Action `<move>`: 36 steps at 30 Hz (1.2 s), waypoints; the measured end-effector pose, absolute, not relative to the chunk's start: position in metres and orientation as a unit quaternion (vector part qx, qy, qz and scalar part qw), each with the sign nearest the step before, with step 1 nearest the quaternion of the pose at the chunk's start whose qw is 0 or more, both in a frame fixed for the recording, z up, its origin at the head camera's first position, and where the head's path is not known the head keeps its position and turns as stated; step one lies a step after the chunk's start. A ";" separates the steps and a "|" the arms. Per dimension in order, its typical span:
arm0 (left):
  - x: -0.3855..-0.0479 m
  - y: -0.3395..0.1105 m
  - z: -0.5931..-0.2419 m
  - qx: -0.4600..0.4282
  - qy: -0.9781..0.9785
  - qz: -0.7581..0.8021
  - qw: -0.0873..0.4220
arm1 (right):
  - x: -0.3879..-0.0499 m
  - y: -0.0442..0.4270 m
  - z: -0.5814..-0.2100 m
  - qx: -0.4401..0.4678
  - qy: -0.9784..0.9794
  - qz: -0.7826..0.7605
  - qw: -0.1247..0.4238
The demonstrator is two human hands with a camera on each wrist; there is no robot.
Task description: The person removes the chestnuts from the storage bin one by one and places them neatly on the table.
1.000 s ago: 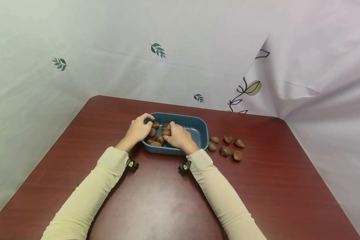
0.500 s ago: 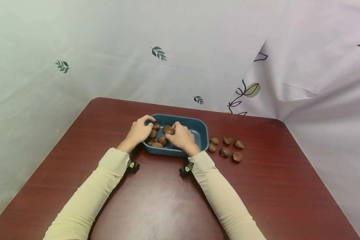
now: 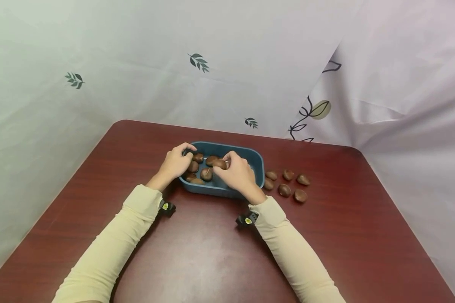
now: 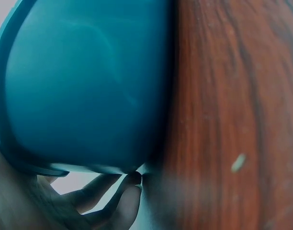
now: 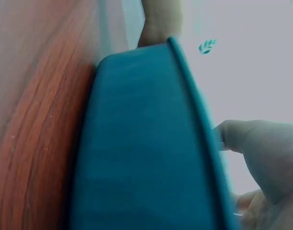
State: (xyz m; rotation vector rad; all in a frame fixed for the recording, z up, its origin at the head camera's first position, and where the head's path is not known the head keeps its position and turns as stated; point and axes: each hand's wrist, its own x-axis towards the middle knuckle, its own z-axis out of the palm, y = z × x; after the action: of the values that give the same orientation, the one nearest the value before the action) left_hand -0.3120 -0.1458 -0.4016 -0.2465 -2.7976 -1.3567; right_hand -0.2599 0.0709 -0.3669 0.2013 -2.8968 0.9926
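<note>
In the head view a blue rectangular bin (image 3: 256,162) stands on the table with several brown chestnuts (image 3: 206,174) in its left half. My left hand (image 3: 174,163) grips the bin's left end, thumb over the rim; the left wrist view has its fingers (image 4: 127,206) curled at the end of the bin wall (image 4: 84,96). Over the middle of the bin, my right hand (image 3: 238,172) pinches one chestnut (image 3: 219,163) between thumb and fingers. In the right wrist view the bin's wall (image 5: 141,143) hides that chestnut; part of the right hand (image 5: 273,158) shows beside the rim.
Several more chestnuts (image 3: 284,190) lie loose on the red-brown table (image 3: 197,252), just right of the bin. Behind the table hangs a pale cloth (image 3: 144,63) with leaf prints.
My right hand has lifted a chestnut from the group in the bin and moved it a little to the right. The left hand has stayed at the bin's left end.
</note>
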 end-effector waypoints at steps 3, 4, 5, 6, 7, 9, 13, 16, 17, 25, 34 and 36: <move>-0.313 -0.146 -0.401 -0.079 -0.896 -0.437 0.011 | -0.250 0.080 -0.362 0.067 -0.940 0.333 0.039; -0.313 -0.146 -0.402 -0.078 -0.896 -0.437 0.011 | -0.247 0.083 -0.361 0.067 -0.938 0.337 0.038; -0.314 -0.146 -0.402 -0.077 -0.896 -0.437 0.010 | -0.244 0.087 -0.360 0.067 -0.937 0.341 0.036; -0.314 -0.145 -0.403 -0.078 -0.896 -0.437 0.009 | -0.241 0.091 -0.361 0.068 -0.936 0.343 0.036; -0.314 -0.146 -0.403 -0.079 -0.896 -0.436 0.008 | -0.239 0.095 -0.361 0.068 -0.935 0.347 0.034; -0.314 -0.146 -0.403 -0.081 -0.896 -0.437 0.007 | -0.233 0.101 -0.361 0.075 -0.931 0.356 0.032; -0.314 -0.147 -0.403 -0.083 -0.895 -0.439 0.009 | -0.223 0.111 -0.360 0.085 -0.924 0.370 0.038; -0.315 -0.147 -0.403 -0.082 -0.895 -0.438 0.009 | -0.216 0.116 -0.359 0.087 -0.924 0.368 0.056; -0.315 -0.147 -0.404 -0.082 -0.896 -0.437 0.009 | -0.214 0.118 -0.359 0.088 -0.924 0.368 0.063; -0.314 -0.147 -0.404 -0.085 -0.894 -0.439 0.008 | -0.204 0.128 -0.370 0.113 -0.897 0.408 0.130; -0.313 -0.146 -0.401 -0.084 -0.893 -0.441 0.007 | -0.199 0.142 -0.378 0.122 -0.852 0.462 0.215; -0.313 -0.146 -0.402 -0.082 -0.893 -0.442 0.006 | -0.197 0.144 -0.378 0.119 -0.857 0.454 0.211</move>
State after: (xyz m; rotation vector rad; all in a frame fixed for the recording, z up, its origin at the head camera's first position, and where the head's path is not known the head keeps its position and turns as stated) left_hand -0.3126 -0.1461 -0.4016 -0.2575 -2.7960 -1.3838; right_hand -0.1968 0.1437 -0.3779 0.3315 -2.3821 1.2610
